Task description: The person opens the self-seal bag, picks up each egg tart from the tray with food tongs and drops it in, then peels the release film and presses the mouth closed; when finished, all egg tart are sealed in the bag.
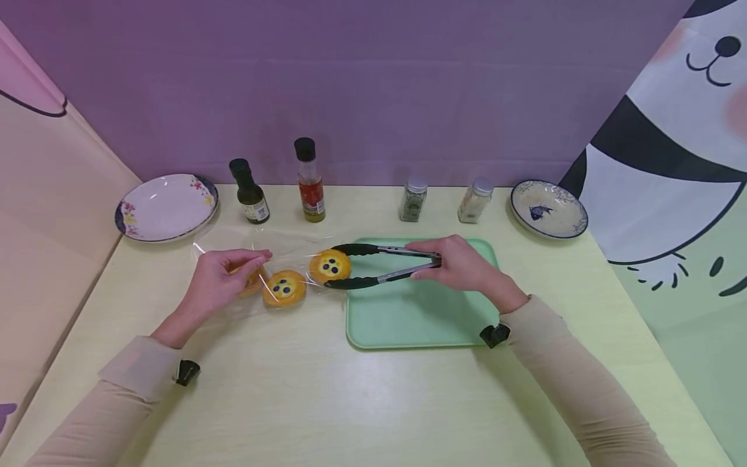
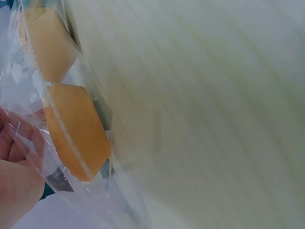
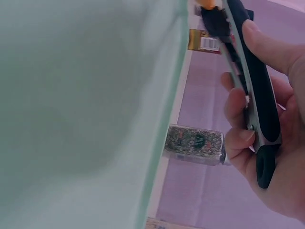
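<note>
My left hand (image 1: 217, 279) pinches a clear plastic bag (image 1: 294, 245) at the left of the table. Round yellow tarts with dark dots show through it: one tart (image 1: 284, 289) in the middle, another partly covered by my left fingers. In my right hand (image 1: 461, 263) I grip metal tongs (image 1: 357, 283) with black tips, pointing left. Their tips stand on either side of the rightmost tart (image 1: 330, 266); whether that tart is still inside the plastic is unclear. The left wrist view shows a tart (image 2: 76, 129) edge-on behind the film.
A green tray (image 1: 408, 324) lies under the tongs. Along the back stand a floral plate (image 1: 166, 207), a dark bottle (image 1: 251, 194), a red-labelled bottle (image 1: 311, 188), a herb jar (image 1: 413, 201), a second jar (image 1: 475, 202) and a fish-patterned dish (image 1: 548, 209).
</note>
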